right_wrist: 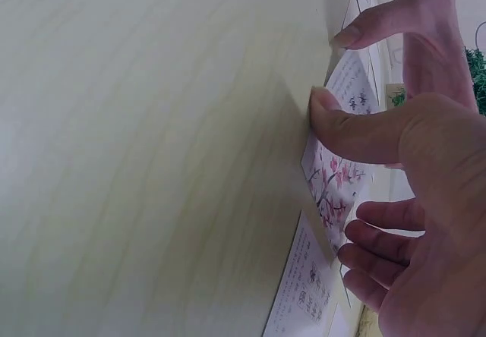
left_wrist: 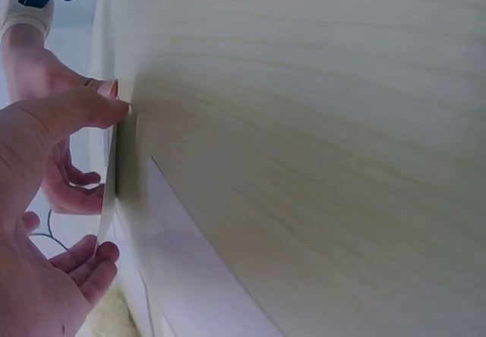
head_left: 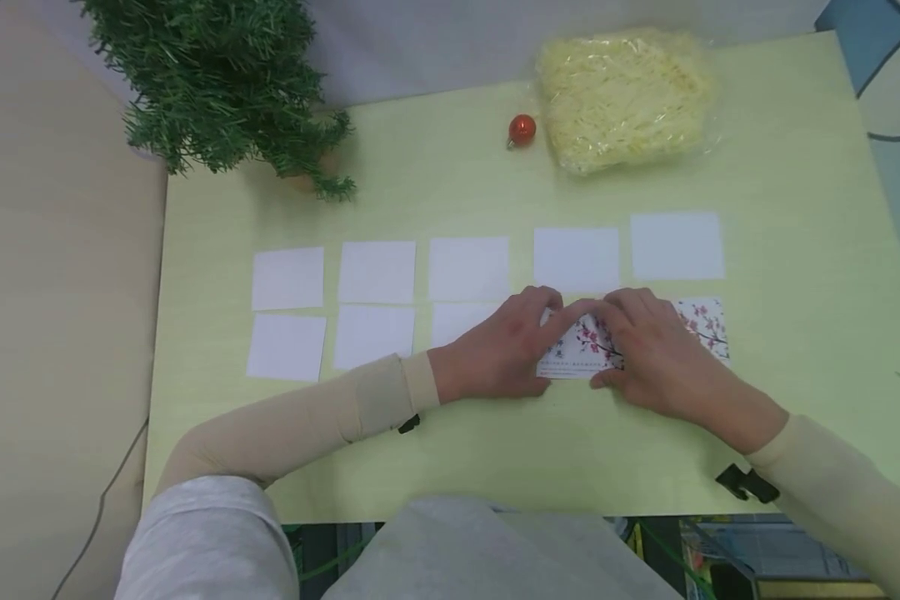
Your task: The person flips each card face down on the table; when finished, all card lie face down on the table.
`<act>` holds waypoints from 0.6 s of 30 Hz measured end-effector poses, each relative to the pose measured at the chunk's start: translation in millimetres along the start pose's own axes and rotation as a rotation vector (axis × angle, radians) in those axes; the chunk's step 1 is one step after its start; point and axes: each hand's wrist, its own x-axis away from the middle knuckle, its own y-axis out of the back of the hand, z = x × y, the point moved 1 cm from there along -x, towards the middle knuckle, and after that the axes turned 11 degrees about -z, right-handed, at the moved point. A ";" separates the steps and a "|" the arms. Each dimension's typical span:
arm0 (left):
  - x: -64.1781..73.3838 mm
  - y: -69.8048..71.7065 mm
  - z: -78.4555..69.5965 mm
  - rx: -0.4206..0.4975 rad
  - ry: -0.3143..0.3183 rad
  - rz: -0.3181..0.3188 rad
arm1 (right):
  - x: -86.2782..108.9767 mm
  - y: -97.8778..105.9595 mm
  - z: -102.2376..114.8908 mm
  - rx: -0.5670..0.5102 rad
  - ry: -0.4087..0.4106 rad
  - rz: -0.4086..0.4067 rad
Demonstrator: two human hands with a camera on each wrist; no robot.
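Observation:
A printed card (head_left: 581, 354) with pink blossoms and dark writing lies between the two hands in the head view. My left hand (head_left: 491, 346) grips its left side, thumb at the near edge and fingers at the far edge. My right hand (head_left: 663, 362) holds the same card from the right in a similar way. In the right wrist view the card (right_wrist: 334, 181) looks tilted, its near edge against the thumb. A second blossom card (head_left: 708, 321) lies on the table, partly hidden by the right hand.
Five-across rows of white cards (head_left: 378, 272) lie on the pale table (head_left: 435, 467), the lower row partly covered by the left hand. Farther back stand a small artificial pine tree (head_left: 217, 83), a red bauble (head_left: 522, 130) and a clear bag of yellow shreds (head_left: 630, 100).

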 end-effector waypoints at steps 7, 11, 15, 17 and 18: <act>-1.1 7.2 -6.9 0.014 -0.118 -0.084 | 0.5 -0.3 4.0 -0.032 0.043 -0.030; -3.5 8.2 -7.0 0.069 -0.155 -0.148 | -0.5 -0.9 6.8 -0.039 0.064 -0.058; -5.4 5.8 -3.9 0.217 -0.160 -0.182 | -0.9 1.9 8.9 -0.086 0.036 -0.075; -6.0 3.2 -1.8 0.316 -0.148 -0.190 | -0.9 3.8 10.5 -0.132 0.007 -0.076; -6.2 1.4 -0.8 0.357 -0.138 -0.190 | -0.7 4.6 11.6 -0.159 -0.011 -0.075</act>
